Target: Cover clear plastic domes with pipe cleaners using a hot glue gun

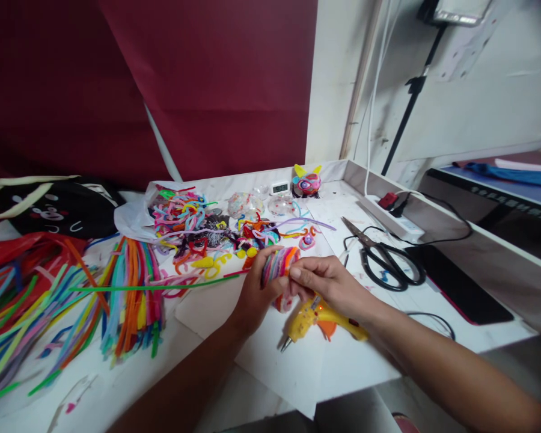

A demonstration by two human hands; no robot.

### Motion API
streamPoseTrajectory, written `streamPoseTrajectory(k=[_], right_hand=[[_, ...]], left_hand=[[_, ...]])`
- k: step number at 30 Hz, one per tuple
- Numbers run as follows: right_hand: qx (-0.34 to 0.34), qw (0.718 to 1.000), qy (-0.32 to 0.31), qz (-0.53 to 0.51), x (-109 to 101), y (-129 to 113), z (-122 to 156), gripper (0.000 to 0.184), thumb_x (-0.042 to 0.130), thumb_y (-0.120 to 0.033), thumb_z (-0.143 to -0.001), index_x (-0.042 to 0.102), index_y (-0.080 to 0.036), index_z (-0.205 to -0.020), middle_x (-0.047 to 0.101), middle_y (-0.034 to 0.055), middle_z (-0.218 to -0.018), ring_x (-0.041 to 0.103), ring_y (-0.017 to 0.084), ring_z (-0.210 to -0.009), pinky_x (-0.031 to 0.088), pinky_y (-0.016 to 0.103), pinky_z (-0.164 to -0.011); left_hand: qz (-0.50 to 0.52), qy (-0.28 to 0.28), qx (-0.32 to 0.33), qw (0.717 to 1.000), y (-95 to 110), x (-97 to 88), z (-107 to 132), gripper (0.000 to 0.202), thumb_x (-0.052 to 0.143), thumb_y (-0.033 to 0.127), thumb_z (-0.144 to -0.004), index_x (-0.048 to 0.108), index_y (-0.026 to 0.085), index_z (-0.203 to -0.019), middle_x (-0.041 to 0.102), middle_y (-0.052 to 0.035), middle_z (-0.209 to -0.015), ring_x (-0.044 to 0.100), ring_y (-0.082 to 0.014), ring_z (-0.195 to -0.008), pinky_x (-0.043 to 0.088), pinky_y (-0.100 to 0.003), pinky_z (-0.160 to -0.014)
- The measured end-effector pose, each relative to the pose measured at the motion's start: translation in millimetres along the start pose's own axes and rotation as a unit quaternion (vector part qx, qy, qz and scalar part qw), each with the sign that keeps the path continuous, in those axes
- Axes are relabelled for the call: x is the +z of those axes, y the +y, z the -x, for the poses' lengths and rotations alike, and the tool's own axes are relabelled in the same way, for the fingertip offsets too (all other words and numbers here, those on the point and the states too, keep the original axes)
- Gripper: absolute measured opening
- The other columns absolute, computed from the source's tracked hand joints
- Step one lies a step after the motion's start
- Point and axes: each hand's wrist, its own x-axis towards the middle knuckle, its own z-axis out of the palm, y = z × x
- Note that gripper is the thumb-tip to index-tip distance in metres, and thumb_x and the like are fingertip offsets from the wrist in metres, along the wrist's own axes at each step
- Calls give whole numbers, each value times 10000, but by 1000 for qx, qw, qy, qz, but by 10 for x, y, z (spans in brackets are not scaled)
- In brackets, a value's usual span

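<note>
- Left hand (258,291): half curled, fingers and thumb around striped fuzzy piece (277,266).
- Right hand (329,279): thumb and index pinched closed on piece's orange side.
- Piece held above table (358,368), in from near edge.
- Yellow glue gun (304,320): just below hands, toward near edge, nozzle leftward.
- Scissors (383,261), phone (460,282): toward right edge.
- Pipe-cleaner bundle (133,288): left part.
- Eared ball (306,184): near far right corner.
</note>
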Motion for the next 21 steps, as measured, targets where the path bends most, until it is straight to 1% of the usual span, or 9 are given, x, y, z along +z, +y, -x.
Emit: streamPoseTrajectory(k=[2,4,6,9,11,13,16,19,21], right_hand=[[-13,996,6,84,-94,-76,53,416,514,-480,-950,653,-151,-735,591,1,-632,505,107,-578,398,241,-565],[-33,977,16,210,-216,-163,159,355,493,-448,-965,675,-166,-849,627,12,-707,539,122,-631,405,243,-583],[-42,938,0,344,-328,-222,300,296,488,-396,-971,690,-183,-928,681,36,-825,591,144,-709,429,262,-645],[-14,868,-42,495,-414,-192,506,233,510,-300,-949,690,-183,-1038,699,94,-976,644,208,-838,458,323,-755],[24,827,-69,558,-412,-100,594,234,545,-285,-918,686,-170,-1066,688,135,-1030,651,257,-907,467,355,-781],[63,798,-98,592,-385,12,631,226,569,-294,-894,684,-167,-1041,680,141,-1018,652,280,-916,473,365,-772],[95,784,-119,602,-344,134,622,192,550,-276,-890,665,-169,-1001,670,120,-994,656,262,-871,464,341,-726],[102,795,-118,587,-326,165,600,163,527,-252,-898,639,-167,-980,674,114,-984,657,235,-827,441,319,-708],[101,804,-117,575,-327,154,603,142,528,-254,-900,623,-164,-958,679,116,-959,655,230,-807,434,315,-711]], left_hand=[[32,7,-14,999,-14,-8,-8,490,665,371,-780,542,259,-1241,616,-48,-1193,572,-259,-1084,458,-340,-898],[51,22,-29,998,1,-6,-21,506,676,365,-762,550,256,-1240,604,-52,-1246,554,-270,-1141,451,-340,-920],[74,41,-39,996,34,5,-39,539,689,365,-728,557,238,-1235,584,-59,-1289,541,-279,-1168,455,-342,-925],[138,60,-60,987,84,24,-64,565,684,377,-711,550,221,-1237,596,-60,-1262,555,-275,-1151,474,-345,-906],[184,63,-84,977,101,32,-74,557,666,376,-727,538,221,-1246,625,-50,-1210,576,-264,-1126,483,-346,-899],[223,63,-104,967,103,35,-80,549,655,371,-737,536,222,-1252,648,-40,-1169,589,-257,-1115,489,-348,-902],[262,75,-114,955,90,35,-88,510,660,362,-737,570,217,-1218,682,-22,-1053,608,-253,-1080,499,-353,-900],[280,94,-113,949,76,32,-101,383,668,360,-741,634,206,-1090,681,-4,-859,639,-243,-967,506,-361,-882],[283,104,-111,947,76,27,-110,317,668,357,-748,654,207,-1026,667,6,-795,644,-232,-907,504,-362,-877]])
